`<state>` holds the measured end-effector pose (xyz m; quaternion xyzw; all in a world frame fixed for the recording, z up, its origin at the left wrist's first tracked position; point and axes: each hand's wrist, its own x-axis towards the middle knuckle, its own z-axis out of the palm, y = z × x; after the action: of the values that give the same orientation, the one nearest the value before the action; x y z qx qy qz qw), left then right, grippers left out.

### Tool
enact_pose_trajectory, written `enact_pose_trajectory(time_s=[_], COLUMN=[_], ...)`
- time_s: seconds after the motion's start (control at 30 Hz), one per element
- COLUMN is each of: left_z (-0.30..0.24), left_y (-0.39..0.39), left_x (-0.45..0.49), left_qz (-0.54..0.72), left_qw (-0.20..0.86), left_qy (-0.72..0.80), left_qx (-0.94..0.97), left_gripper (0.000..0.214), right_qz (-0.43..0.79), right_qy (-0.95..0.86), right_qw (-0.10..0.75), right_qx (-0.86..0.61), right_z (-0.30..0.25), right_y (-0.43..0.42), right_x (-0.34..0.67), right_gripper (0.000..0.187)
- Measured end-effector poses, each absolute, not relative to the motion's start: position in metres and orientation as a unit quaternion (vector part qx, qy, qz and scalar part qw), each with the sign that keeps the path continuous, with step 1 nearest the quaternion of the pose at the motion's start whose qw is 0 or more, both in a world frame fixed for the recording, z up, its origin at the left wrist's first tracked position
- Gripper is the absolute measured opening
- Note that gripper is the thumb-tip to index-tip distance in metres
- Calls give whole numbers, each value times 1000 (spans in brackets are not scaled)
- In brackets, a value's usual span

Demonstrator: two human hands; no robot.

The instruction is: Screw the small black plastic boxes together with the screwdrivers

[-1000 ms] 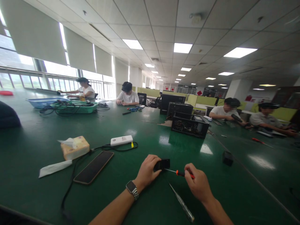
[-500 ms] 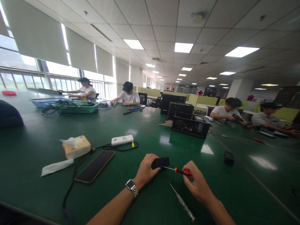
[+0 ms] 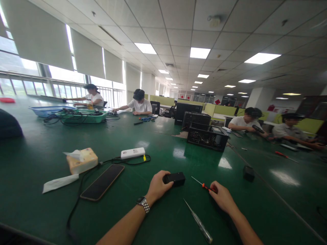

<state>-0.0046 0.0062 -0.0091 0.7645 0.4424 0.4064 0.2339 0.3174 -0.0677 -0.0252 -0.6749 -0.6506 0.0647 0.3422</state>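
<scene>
My left hand (image 3: 160, 185) is closed around the left end of a small black box-shaped device (image 3: 176, 179), low over the green table. Between the fingers of my right hand (image 3: 222, 195) is a screwdriver (image 3: 208, 188) with a red and black handle. Its thin shaft points up and left, and the tip stands a short way right of the black device, apart from it. A second screwdriver (image 3: 198, 220), with a clear handle, lies on the table between my forearms.
Left of my hands lie a phone (image 3: 103, 182), a tissue pack (image 3: 83, 161) and a white power bank (image 3: 133, 153) with a black cable. Another black block (image 3: 248, 173) sits at right. Computer cases (image 3: 207, 137) and baskets (image 3: 83, 116) stand farther back; several people sit around the table.
My right hand has drawn the red screwdriver right and slightly down, so its tip has left the black device. My left hand has tilted the device, showing more of its side.
</scene>
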Motion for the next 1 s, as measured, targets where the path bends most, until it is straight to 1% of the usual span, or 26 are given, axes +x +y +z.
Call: enact_pose_trajectory(time_s=[0.1,0.13,0.17,0.2,0.27,0.33,0.37,0.43,0.5,0.57,0.63,0.73,1.0], left_z=[-10,-10,-11,-11,-12,-13,-13,-13,-12,-13,-13,-12,-10], left_y=[8,8,9,9,10,10,10,9,8,6,6,4,2], left_x=[-4,-3,-3,-3,-2,-2,-1,-1,0,1,2,3,3], left_qz=[404,405,408,410,414,416,417,418,419,419,419,415,405], left_qw=[249,251,251,251,248,243,240,236,234,233,233,235,240], left_qy=[458,459,458,457,456,456,456,455,454,452,448,439,435], left_qx=[752,750,749,749,748,748,749,750,751,752,755,761,767], left_gripper=[33,33,32,32,32,31,31,30,30,30,30,29,28], right_qz=[10,14,45,102,215,256,252,254,304,349,358,338,348], right_qy=[-649,-656,-675,-702,-747,-767,-770,-764,-740,-710,-699,-699,-682], right_qw=[329,317,295,262,180,119,112,145,202,240,252,263,267], right_qx=[-686,-685,-674,-654,-603,-576,-576,-575,-565,-562,-566,-573,-585], right_z=[-17,-12,-7,-2,6,11,12,15,16,15,12,7,5], right_y=[-74,-77,-82,-86,-95,-101,-102,-102,-99,-95,-92,-88,-85], right_x=[302,295,286,277,260,246,240,233,231,231,232,234,236], right_gripper=[15,19,22,23,20,15,13,12,13,16,21,25,27])
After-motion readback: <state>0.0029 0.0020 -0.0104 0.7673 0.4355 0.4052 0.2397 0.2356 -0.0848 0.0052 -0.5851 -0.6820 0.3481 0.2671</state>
